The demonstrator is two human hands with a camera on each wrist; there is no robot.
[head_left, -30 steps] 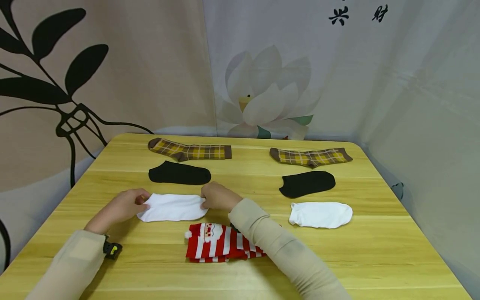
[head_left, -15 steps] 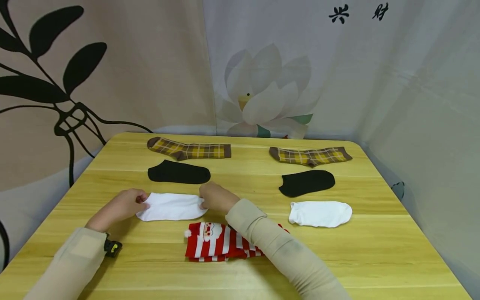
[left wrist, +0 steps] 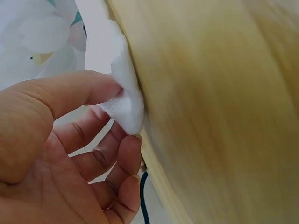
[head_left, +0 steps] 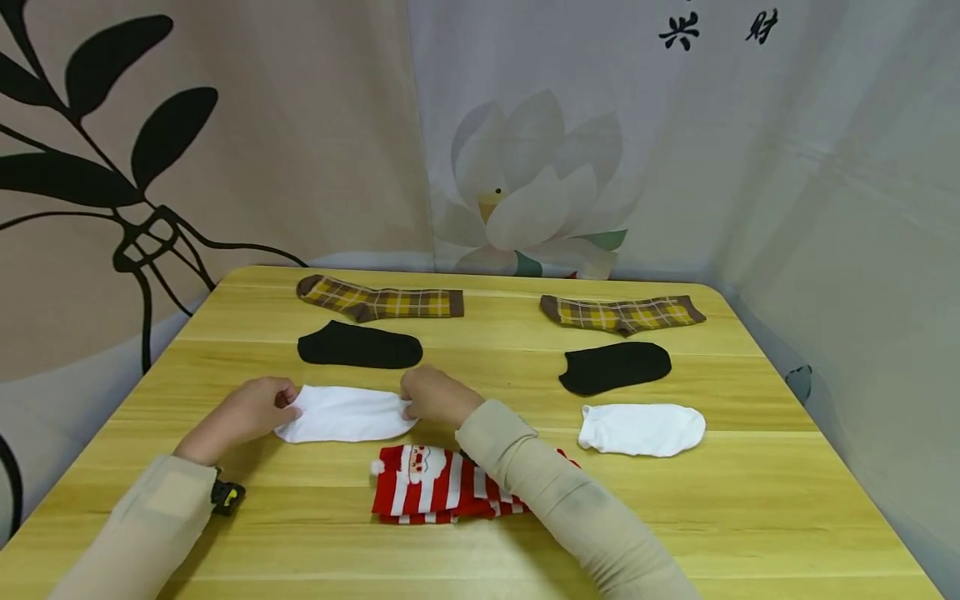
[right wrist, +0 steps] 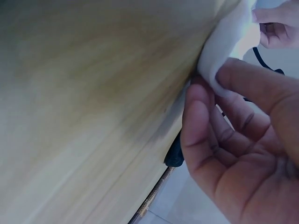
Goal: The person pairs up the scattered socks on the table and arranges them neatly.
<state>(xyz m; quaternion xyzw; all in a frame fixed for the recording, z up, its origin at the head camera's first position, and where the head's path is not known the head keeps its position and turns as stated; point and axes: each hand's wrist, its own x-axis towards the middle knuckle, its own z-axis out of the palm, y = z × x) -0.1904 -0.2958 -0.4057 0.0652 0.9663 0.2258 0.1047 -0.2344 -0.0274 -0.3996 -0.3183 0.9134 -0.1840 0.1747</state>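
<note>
White sock [head_left: 348, 414], left hand [head_left: 250, 411] pinching one end, right hand [head_left: 438, 396] the other

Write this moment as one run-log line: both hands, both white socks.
left hand: pinches left white sock, left end | right hand: pinches same sock, right end | right white sock: flat on table, untouched

"What's being worn?"
"A beige left sleeve [head_left: 135, 529] and a matching right sleeve [head_left: 577, 508] (quite wrinkled, with a broad cuff [head_left: 495, 429])."
"Anything else?"
"A small black wrist device [head_left: 227, 497] at the left sleeve's end, marked with yellow."
</note>
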